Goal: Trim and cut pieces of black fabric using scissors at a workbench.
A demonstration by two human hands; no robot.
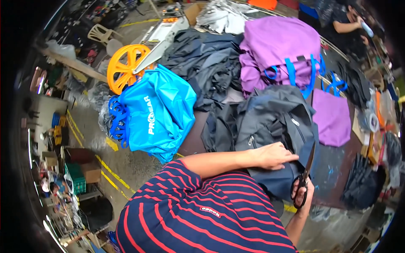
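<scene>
My left hand [274,156] lies flat, fingers spread, on a dark grey and navy zippered bag [274,118] on the work table [333,168]. My right hand [307,196] grips black scissors [306,173] by the handles. Their blades point up along the bag's right edge, close to my left fingertips. My red-striped navy shirt hides the near part of the bag.
A heap of bright blue bags [156,111] sits at the table's left end, before an orange reel [124,67]. Dark fabric [206,63] and purple bags [278,46] with blue straps lie behind. A flat purple bag [333,118] is right. Another person [346,21] sits far right.
</scene>
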